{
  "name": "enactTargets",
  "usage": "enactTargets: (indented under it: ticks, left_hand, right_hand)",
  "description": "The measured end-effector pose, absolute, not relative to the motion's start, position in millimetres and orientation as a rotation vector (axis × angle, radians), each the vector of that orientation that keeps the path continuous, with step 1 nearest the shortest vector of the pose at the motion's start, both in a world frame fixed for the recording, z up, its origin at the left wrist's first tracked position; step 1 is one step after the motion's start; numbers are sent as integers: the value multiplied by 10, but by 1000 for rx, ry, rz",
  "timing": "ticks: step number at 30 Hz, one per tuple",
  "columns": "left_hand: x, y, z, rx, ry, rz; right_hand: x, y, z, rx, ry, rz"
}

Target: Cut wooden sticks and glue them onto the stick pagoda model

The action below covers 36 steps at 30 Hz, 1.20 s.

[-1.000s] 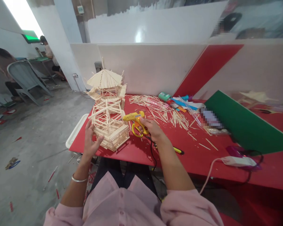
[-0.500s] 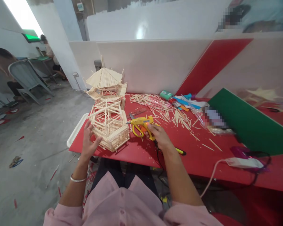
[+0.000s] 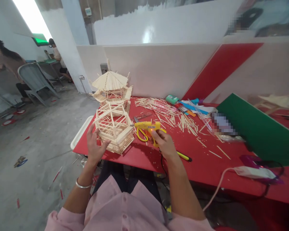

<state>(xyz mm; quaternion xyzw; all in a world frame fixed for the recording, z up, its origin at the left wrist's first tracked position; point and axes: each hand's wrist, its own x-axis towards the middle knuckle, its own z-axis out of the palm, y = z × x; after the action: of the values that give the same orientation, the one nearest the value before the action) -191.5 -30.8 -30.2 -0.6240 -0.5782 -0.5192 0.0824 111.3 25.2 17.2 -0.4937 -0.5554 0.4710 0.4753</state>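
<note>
A hexagonal frame of thin wooden sticks (image 3: pixel 115 136) stands near the front left edge of the red table (image 3: pixel 144 162). At its left side is my left hand (image 3: pixel 95 147), thumb and fingers spread around the corner, touching it. My right hand (image 3: pixel 164 142) is wrapped round a yellow glue gun (image 3: pixel 146 125), whose nozzle points left at the frame's right rim. Behind the frame rises a stick tower with a pointed roof (image 3: pixel 110 81). Yellow-handled scissors (image 3: pixel 142 135) lie beneath the glue gun.
Loose sticks (image 3: pixel 156 107) are heaped at the back, beside a green bottle (image 3: pixel 171 99). A yellow cutter (image 3: pixel 184 156) lies right of my right hand. A green board (image 3: pixel 257 131) and a white power strip (image 3: pixel 255 172) are on the right. Two people sit far left.
The whole view has shifted slightly, so things appear a little further right. My left hand stays at the frame, and my right hand still holds the glue gun by its rim.
</note>
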Motion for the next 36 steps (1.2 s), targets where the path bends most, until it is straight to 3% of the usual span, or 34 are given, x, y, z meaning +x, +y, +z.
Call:
enactTargets:
  ticks: [7,12,19,24,36]
  left_hand:
    - [-1599,-385,-257,-1735,-1704,-1479]
    - [-1326,-564,-251,-1810,-1706,-1383]
    - [-1267,-684,-256,-1845,-1755,-1360]
    - [-1289,-701,-272,-1852,-1772,-1386]
    - [-1415,-691,-273,-1803,-1712,-1587]
  right_hand:
    - [1064,-194,108,-1194,-1001,1082]
    - [832,-343,341,-1097,-1128,966]
    - [645,-155,1073,-1156,-2008,248]
    - [497,-14,1284,-1126,-2218,-148]
    - [493,-244,1304,-1311,-2046,73]
